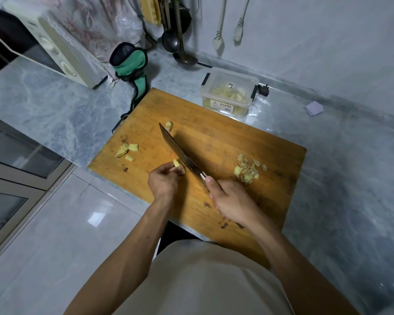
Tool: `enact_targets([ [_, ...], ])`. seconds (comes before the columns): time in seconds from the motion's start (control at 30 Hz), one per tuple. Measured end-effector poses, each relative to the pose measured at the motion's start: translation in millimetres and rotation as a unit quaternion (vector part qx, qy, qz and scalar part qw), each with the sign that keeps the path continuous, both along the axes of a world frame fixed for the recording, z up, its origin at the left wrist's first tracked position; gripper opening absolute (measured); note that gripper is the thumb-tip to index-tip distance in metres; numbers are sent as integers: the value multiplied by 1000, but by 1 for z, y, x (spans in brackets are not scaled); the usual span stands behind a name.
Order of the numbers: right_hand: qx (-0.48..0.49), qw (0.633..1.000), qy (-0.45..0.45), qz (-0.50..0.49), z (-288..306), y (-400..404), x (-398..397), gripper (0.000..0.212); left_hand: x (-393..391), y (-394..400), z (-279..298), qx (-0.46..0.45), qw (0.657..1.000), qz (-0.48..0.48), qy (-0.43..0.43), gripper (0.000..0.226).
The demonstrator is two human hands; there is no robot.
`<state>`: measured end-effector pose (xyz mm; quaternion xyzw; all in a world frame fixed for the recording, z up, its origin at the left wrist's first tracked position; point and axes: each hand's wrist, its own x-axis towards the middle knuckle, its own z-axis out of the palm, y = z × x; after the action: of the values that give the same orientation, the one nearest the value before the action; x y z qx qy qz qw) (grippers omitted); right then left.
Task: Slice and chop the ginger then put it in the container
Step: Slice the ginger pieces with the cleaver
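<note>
Pale cloth of the person's shirt (205, 280) fills the bottom of the view, and both bare forearms reach from it over the near edge of the rectangular wooden cutting board (225, 142). The right hand (230, 202) is wrapped round the handle of a long dark knife with a rippled blade (180, 153), the thumb laid along the handle top; the blade runs diagonally toward the board's far left corner. The left hand (163, 180) is curled, its fingertips pinching a small yellow piece of ginger (178, 165) pressed against the left face of the blade near the heel. A few cut ginger chunks (126, 151) lie near the board's left edge, one more chunk (169, 126) lies beside the knife tip, and a heap of thin ginger slices and trimmings (247, 168) sits toward the right edge. A clear plastic container with black clips (229, 92), already holding yellow ginger pieces, stands on the grey marbled countertop (55, 105) just beyond the board's far edge. A green and black fabric pouch (130, 62) lies off the far left corner, with a cream microwave (55, 42) beyond it and dark metal ladles (175, 42) hung at the wall.
</note>
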<state>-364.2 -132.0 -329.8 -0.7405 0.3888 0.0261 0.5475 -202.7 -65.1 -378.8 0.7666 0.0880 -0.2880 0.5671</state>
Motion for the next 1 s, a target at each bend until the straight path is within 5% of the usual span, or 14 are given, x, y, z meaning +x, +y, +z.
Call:
enact_targets([
  [1.0, -57, 998, 14, 14, 11, 16, -1, 60, 3, -15, 7, 18, 996, 40, 77, 15],
])
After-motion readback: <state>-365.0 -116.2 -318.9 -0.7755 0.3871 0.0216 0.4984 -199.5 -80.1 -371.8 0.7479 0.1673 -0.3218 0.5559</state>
